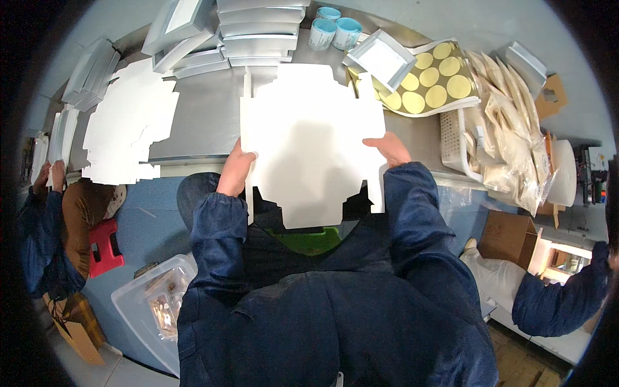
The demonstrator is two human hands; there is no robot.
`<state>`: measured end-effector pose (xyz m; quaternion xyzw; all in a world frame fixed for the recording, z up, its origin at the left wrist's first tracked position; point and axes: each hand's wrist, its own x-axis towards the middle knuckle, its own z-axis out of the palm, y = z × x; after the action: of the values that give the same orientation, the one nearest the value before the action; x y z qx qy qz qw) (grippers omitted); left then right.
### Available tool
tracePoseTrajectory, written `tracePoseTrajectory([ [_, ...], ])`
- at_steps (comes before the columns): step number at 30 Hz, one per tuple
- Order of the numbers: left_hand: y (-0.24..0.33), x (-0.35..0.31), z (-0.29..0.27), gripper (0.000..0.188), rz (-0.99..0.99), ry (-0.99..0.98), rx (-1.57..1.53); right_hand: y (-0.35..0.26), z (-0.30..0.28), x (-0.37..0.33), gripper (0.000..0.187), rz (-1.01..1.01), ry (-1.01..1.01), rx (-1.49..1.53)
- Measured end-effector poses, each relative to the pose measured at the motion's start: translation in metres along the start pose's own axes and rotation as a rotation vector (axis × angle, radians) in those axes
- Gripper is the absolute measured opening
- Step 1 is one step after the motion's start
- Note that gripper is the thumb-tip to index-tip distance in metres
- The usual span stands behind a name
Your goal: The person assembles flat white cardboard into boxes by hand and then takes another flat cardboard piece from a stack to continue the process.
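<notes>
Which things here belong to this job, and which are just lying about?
Likely part of the job:
white card blank, held in left hand and right hand
similar white blanks
stacked grey boxes

Apparently just lying about:
clear plastic tub
brown carton

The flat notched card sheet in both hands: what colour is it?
White; the sheet shows best in the head view.

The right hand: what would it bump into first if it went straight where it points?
Probably the white cardboard sheet: the right hand grips its right edge and points left across it. Depth beyond is unclear.
</notes>
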<state>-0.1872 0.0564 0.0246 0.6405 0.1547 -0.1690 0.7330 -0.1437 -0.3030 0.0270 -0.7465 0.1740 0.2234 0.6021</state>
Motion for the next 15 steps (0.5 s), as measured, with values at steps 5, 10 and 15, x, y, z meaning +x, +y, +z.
tracePoseTrajectory([
  [5,-0.001,0.003,0.007,0.067,0.085,-0.002,0.234,-0.012,0.020,0.001,0.033,-0.066,0.196,-0.695],
  [10,-0.010,0.012,0.025,0.069,0.292,0.032,0.504,0.003,0.036,0.011,0.026,-0.286,0.398,-1.070],
  [15,-0.005,0.005,0.048,0.073,0.242,0.153,0.877,-0.015,0.071,0.001,0.018,-0.178,0.546,-1.196],
])
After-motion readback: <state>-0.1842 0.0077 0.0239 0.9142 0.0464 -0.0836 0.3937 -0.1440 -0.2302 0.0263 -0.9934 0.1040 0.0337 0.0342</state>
